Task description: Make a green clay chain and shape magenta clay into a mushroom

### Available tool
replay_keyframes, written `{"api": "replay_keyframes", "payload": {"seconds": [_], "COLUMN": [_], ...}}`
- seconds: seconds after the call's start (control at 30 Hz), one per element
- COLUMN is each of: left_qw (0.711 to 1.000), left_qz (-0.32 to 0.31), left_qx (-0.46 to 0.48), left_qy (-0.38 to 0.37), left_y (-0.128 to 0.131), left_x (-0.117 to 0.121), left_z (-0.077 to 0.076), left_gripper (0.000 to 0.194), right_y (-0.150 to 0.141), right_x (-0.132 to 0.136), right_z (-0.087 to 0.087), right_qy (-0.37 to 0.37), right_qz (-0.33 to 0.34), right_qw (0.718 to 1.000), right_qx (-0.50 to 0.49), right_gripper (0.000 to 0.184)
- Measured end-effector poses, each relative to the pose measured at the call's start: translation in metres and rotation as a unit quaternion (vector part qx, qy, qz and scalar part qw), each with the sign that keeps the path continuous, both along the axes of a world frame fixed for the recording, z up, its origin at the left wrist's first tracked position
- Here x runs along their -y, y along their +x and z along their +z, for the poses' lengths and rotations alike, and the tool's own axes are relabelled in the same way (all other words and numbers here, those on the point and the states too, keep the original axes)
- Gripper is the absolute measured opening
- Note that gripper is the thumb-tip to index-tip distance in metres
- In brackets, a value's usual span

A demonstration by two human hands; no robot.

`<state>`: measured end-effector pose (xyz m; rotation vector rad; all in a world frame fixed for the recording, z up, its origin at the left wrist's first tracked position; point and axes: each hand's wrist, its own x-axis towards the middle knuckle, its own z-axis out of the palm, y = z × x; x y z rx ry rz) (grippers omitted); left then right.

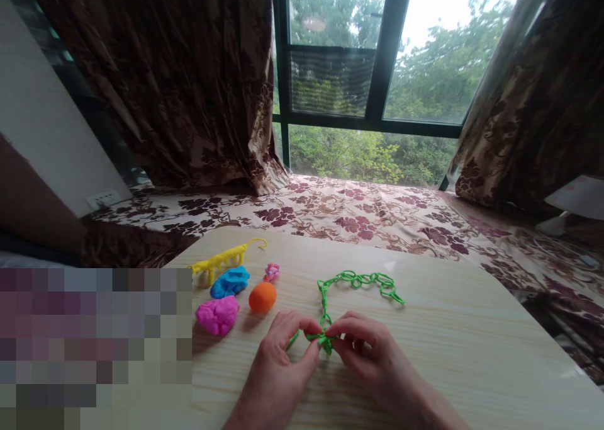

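A green clay chain (355, 280) of thin looped links lies on the table, curving from the far right back toward my hands. Its near end is pinched between the fingertips of my left hand (287, 361) and my right hand (372, 354), which almost meet there. Thumb and forefinger of each hand press on the green links from either side. Part of a green strand shows beside the left palm; the rest of it is hidden behind the fingers.
Left of my hands sit an orange ball (262, 298), a magenta clay lump (218, 315), a blue clay lump (230, 282), a yellow clay figure (219, 260) and a small pink flower shape (272, 272). The pale wooden table (448, 329) has rounded far corners. A blurred patch covers the lower left.
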<state>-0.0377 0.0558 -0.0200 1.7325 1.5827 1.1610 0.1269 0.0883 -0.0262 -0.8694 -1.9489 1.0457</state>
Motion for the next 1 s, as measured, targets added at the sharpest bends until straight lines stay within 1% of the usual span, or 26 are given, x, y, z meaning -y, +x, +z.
{"api": "replay_keyframes", "payload": {"seconds": [0.13, 0.3, 0.43, 0.5, 0.6, 0.67, 0.77, 0.87, 1.0], "left_qw": [0.996, 0.988, 0.978, 0.973, 0.973, 0.977, 0.980, 0.985, 0.990], "left_qz": [-0.018, -0.028, -0.032, -0.032, -0.031, -0.008, 0.014, 0.000, -0.018], "left_qx": [0.066, 0.135, 0.186, 0.204, 0.205, 0.198, 0.191, 0.164, 0.125], "left_qy": [-0.054, -0.069, -0.094, -0.103, -0.098, -0.076, -0.051, -0.047, -0.055], "left_y": [-0.002, -0.004, -0.003, -0.003, -0.002, -0.002, -0.001, -0.001, -0.001], "left_x": [0.000, 0.001, 0.003, 0.004, 0.002, 0.000, -0.002, -0.002, 0.000], "left_z": [0.001, 0.003, 0.010, 0.010, 0.004, -0.003, -0.011, -0.010, -0.001], "left_gripper": [0.009, 0.013, 0.017, 0.021, 0.024, 0.026, 0.020, 0.011, 0.014], "right_y": [-0.001, -0.001, -0.001, -0.001, -0.001, -0.001, 0.000, -0.001, -0.003], "right_x": [0.001, 0.001, 0.000, 0.000, 0.001, 0.002, 0.002, 0.002, 0.003], "right_z": [0.001, 0.000, -0.003, -0.002, 0.000, 0.002, 0.004, 0.004, 0.004], "right_qy": [-0.016, -0.052, -0.063, -0.064, -0.065, -0.074, -0.093, -0.085, -0.045], "right_qz": [-0.005, -0.018, -0.022, -0.022, -0.024, -0.031, -0.052, -0.073, -0.070], "right_qw": [1.000, 0.998, 0.997, 0.997, 0.997, 0.996, 0.993, 0.992, 0.994], "right_qx": [-0.002, -0.030, -0.038, -0.038, -0.037, -0.036, -0.043, -0.064, -0.074], "right_gripper": [0.015, 0.011, 0.009, 0.009, 0.010, 0.012, 0.014, 0.012, 0.008]}}
